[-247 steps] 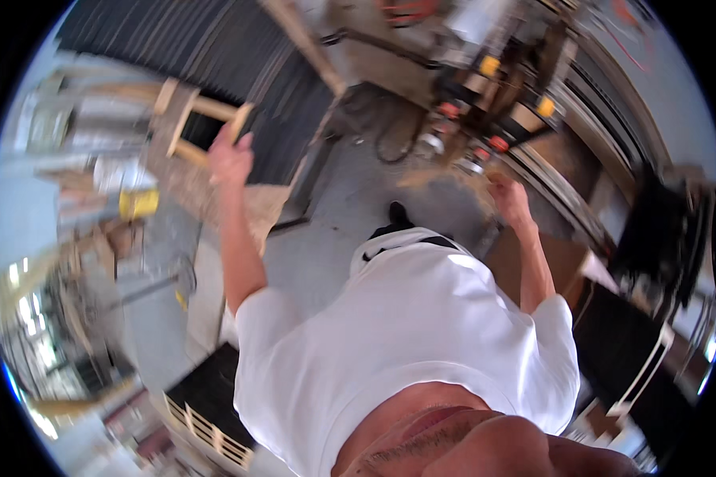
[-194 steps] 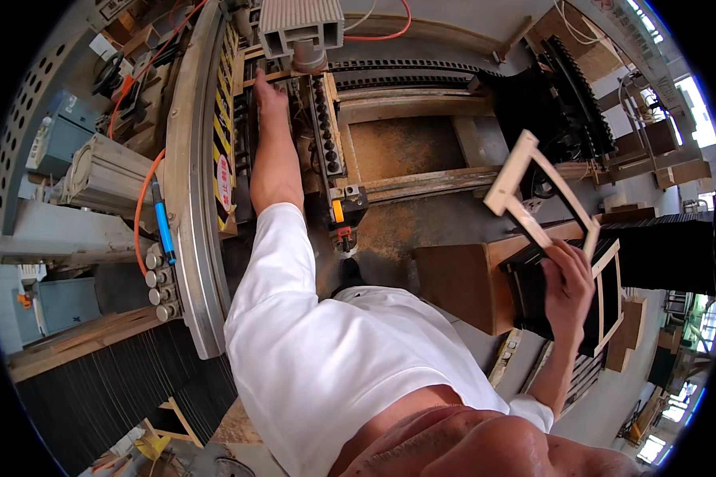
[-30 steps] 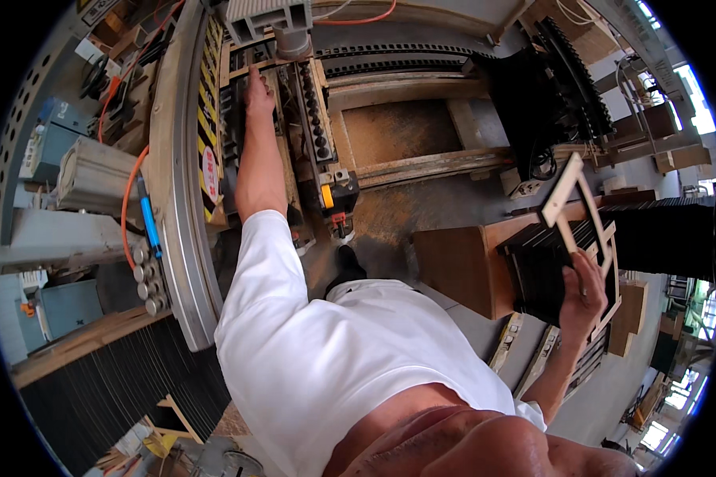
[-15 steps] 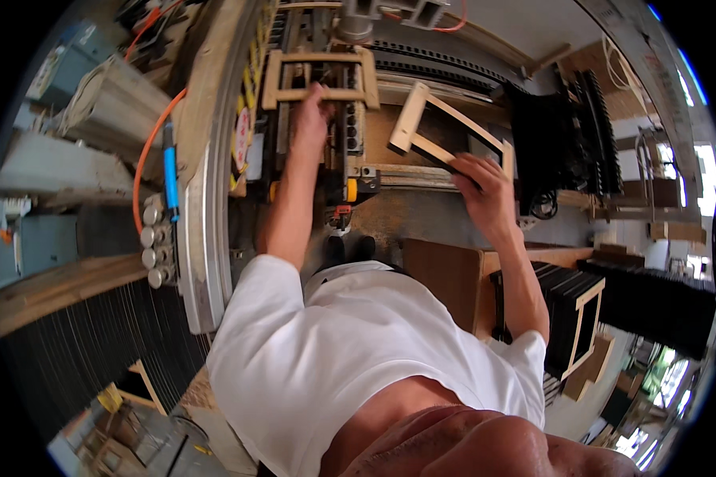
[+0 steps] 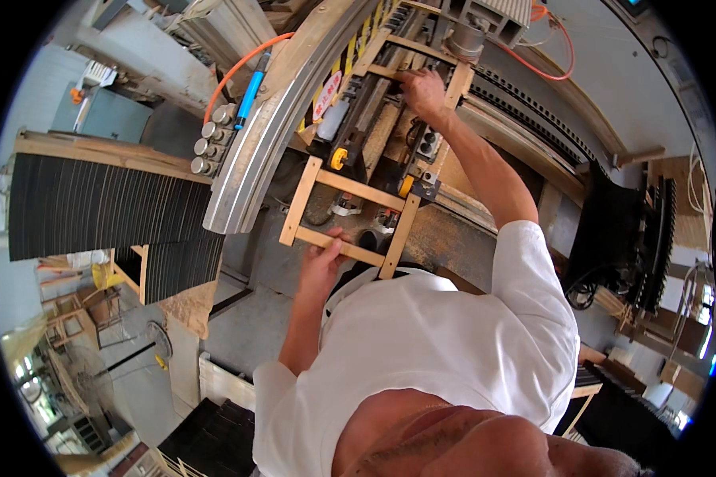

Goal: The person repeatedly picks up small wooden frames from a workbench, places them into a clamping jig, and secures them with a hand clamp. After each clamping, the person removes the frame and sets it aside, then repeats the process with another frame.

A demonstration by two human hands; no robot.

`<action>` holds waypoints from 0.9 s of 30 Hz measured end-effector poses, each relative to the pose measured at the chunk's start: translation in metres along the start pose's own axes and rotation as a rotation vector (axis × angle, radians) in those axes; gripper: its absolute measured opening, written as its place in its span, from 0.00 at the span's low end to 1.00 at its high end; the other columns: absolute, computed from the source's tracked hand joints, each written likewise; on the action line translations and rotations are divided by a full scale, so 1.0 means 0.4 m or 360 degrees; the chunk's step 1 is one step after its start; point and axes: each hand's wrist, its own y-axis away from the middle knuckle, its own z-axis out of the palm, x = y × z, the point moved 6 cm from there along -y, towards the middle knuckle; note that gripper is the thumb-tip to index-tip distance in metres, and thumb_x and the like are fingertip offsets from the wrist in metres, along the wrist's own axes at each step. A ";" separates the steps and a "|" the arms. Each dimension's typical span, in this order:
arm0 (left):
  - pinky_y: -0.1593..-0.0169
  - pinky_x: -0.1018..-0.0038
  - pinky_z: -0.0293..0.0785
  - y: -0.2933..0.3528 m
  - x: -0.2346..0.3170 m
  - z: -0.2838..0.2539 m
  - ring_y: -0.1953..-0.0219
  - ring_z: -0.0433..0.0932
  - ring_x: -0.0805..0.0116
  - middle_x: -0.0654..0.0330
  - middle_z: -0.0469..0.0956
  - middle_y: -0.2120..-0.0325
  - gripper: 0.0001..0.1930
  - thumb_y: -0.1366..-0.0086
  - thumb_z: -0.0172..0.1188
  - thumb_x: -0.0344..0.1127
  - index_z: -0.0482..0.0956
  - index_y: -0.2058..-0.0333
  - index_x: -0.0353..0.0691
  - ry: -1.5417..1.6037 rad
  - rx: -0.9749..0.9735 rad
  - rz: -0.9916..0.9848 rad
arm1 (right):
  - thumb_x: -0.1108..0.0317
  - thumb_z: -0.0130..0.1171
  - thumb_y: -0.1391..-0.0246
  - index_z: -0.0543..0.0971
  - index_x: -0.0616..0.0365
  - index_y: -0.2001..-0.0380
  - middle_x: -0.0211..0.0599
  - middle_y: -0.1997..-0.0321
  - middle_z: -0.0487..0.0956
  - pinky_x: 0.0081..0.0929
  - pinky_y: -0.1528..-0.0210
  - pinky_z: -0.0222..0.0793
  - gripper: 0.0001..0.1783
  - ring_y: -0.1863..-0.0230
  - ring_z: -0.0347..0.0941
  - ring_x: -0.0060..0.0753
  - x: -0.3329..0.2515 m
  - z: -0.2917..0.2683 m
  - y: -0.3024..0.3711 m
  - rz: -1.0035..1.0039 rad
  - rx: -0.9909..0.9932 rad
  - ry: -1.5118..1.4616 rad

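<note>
My left hand (image 5: 321,266) holds a pale wooden frame (image 5: 359,189) by its near rail, close in front of my waist. Two long rails and two side pieces make up this frame, and the floor shows through its opening. Farther off, a second wooden frame (image 5: 371,52) of similar shape rests on the machine bed (image 5: 383,131). My right hand (image 5: 424,93) is closed over the near rail of that second frame, its fingertips partly hidden. Above the far right corner of it hangs a round metal machine head (image 5: 465,40).
Left of the bed runs a thick metal rail (image 5: 250,179) with round metal knobs (image 5: 203,165) and a blue tube (image 5: 251,99). Stacked black-edged frames (image 5: 95,207) stand at the left. A black cover (image 5: 612,230) hangs at the right. Yellow knobs (image 5: 339,157) project from the bed.
My left hand has left the machine bed and now holds a frame near my waist. My right hand, which held a frame at the right, is now at the bed. The view has turned.
</note>
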 end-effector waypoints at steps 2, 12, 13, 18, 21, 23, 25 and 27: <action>0.54 0.70 0.73 0.043 -0.019 -0.012 0.57 0.76 0.69 0.60 0.76 0.59 0.15 0.36 0.58 0.33 0.72 0.51 0.38 0.0034 0.0087 0.0024 | 0.69 0.57 0.50 0.80 0.51 0.59 0.38 0.61 0.81 0.40 0.52 0.63 0.13 0.54 0.74 0.42 0.033 0.017 -0.035 0.0027 -0.0088 0.0138; 0.55 0.72 0.71 0.082 -0.154 -0.171 0.58 0.76 0.69 0.60 0.77 0.59 0.23 0.41 0.65 0.38 0.72 0.49 0.38 0.0335 0.0657 0.0050 | 0.73 0.58 0.52 0.79 0.53 0.65 0.42 0.73 0.81 0.42 0.52 0.61 0.09 0.60 0.76 0.44 0.153 0.062 -0.223 -0.0178 -0.0206 0.0698; 0.55 0.72 0.71 0.076 -0.161 -0.188 0.57 0.75 0.70 0.61 0.77 0.58 0.22 0.41 0.65 0.38 0.72 0.50 0.39 0.0313 0.0695 0.0068 | 0.74 0.57 0.52 0.78 0.53 0.64 0.42 0.72 0.81 0.43 0.52 0.61 0.09 0.61 0.76 0.45 0.174 0.065 -0.239 -0.0161 -0.0265 0.0682; 0.56 0.71 0.70 0.083 -0.182 -0.232 0.56 0.75 0.72 0.63 0.77 0.57 0.21 0.40 0.64 0.37 0.73 0.50 0.39 0.0183 0.0910 0.0153 | 0.73 0.54 0.48 0.77 0.50 0.62 0.39 0.72 0.80 0.47 0.48 0.61 0.09 0.63 0.77 0.46 0.243 0.096 -0.285 -0.0122 -0.0295 0.0816; 0.55 0.71 0.71 0.083 -0.200 -0.258 0.56 0.76 0.71 0.62 0.77 0.57 0.22 0.40 0.63 0.36 0.72 0.49 0.37 0.0213 0.1035 0.0121 | 0.73 0.52 0.50 0.79 0.50 0.61 0.44 0.72 0.81 0.44 0.55 0.63 0.13 0.61 0.75 0.48 0.254 0.119 -0.296 -0.0130 -0.0297 0.0831; 0.54 0.70 0.72 0.074 -0.213 -0.265 0.56 0.76 0.69 0.61 0.77 0.57 0.22 0.41 0.64 0.37 0.72 0.49 0.36 0.0230 0.1077 0.0108 | 0.72 0.52 0.48 0.78 0.49 0.63 0.41 0.72 0.81 0.46 0.52 0.63 0.10 0.64 0.77 0.45 0.253 0.116 -0.290 -0.0185 -0.0224 0.0837; 0.54 0.70 0.72 0.063 -0.221 -0.271 0.56 0.76 0.69 0.60 0.77 0.56 0.23 0.41 0.64 0.37 0.72 0.49 0.36 0.0218 0.1098 0.0104 | 0.71 0.51 0.47 0.78 0.48 0.65 0.39 0.71 0.81 0.47 0.50 0.63 0.08 0.65 0.79 0.44 0.250 0.111 -0.288 -0.0209 -0.0200 0.0828; 0.53 0.70 0.72 0.046 -0.221 -0.271 0.56 0.76 0.68 0.59 0.77 0.56 0.24 0.42 0.64 0.37 0.71 0.49 0.36 0.0178 0.1091 0.0117 | 0.71 0.51 0.47 0.78 0.48 0.66 0.40 0.70 0.81 0.46 0.51 0.63 0.08 0.65 0.79 0.42 0.257 0.113 -0.294 -0.0204 -0.0213 0.0810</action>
